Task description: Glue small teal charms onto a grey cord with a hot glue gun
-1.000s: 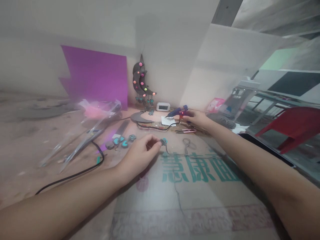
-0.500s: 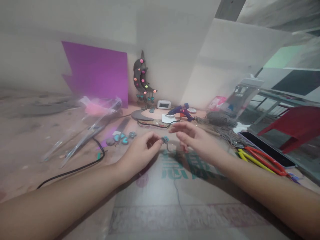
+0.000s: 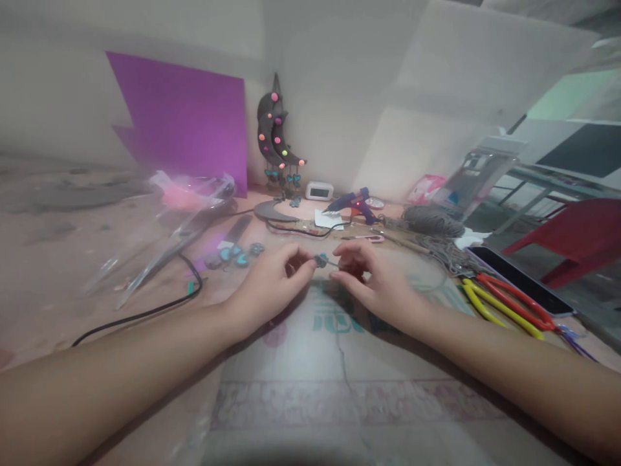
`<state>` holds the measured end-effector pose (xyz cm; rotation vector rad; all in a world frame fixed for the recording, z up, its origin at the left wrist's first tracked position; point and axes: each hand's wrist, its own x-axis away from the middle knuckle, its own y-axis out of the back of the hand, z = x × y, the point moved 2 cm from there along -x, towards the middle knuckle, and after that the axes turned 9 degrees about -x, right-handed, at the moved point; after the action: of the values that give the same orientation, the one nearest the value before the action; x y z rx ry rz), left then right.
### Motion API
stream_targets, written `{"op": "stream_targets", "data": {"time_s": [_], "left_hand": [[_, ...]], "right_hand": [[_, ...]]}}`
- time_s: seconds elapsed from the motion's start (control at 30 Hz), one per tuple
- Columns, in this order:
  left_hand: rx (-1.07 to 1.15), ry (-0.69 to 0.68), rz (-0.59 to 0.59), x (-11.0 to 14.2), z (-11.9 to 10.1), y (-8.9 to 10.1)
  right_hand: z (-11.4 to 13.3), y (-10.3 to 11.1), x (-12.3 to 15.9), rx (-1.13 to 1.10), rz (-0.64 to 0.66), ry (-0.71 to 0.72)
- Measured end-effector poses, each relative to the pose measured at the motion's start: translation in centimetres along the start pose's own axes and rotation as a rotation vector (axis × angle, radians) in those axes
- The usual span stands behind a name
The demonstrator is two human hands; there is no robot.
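Between the thumb and fingertips of my left hand (image 3: 284,272) is a small teal-and-grey flower-shaped ornament (image 3: 321,260). A short grey yarn strand (image 3: 332,263) runs from it to the right. My right hand (image 3: 371,272) has its fingers closed at the end of that strand, just right of the ornament. Several similar teal-and-grey pieces (image 3: 241,257) lie on the table left of my hands. Below my hands, a thin grey thread (image 3: 343,362) trails over the printed clear sheet (image 3: 291,401).
A glue gun (image 3: 353,202) stands at the back beside a white digital clock (image 3: 319,191). A moon hanging (image 3: 272,133) leans against the wall near a purple board (image 3: 194,123). Right are grey yarn (image 3: 434,223), a phone (image 3: 521,279) and red-handled pliers (image 3: 517,301); a black cable (image 3: 140,317) lies left.
My right hand's fingers have come together on the yarn strand, which hung loose before and now stretches rightward. My left hand still holds the ornament. The view has tipped slightly down.
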<state>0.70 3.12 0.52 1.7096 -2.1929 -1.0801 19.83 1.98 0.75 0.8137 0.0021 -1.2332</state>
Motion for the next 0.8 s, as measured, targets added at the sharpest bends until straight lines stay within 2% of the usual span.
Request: {"op": "stream_targets", "data": {"time_s": [0.1,0.27,0.6,0.8], "left_hand": [[-0.013,-0.015,-0.005,0.08,-0.01,0.03],[-0.021,-0.033,-0.010,0.13,0.15,-0.02],[-0.017,-0.035,-0.004,0.12,0.14,-0.04],[-0.015,-0.052,-0.005,0.05,0.19,-0.07]], "right_hand": [[0.03,0.68,0.02,0.252,-0.040,0.147],[0.28,0.93,-0.09,0.363,-0.028,0.252],[-0.30,0.74,0.11,0.343,-0.067,0.211],[0.23,0.78,-0.03,0.375,-0.025,0.192]]}}
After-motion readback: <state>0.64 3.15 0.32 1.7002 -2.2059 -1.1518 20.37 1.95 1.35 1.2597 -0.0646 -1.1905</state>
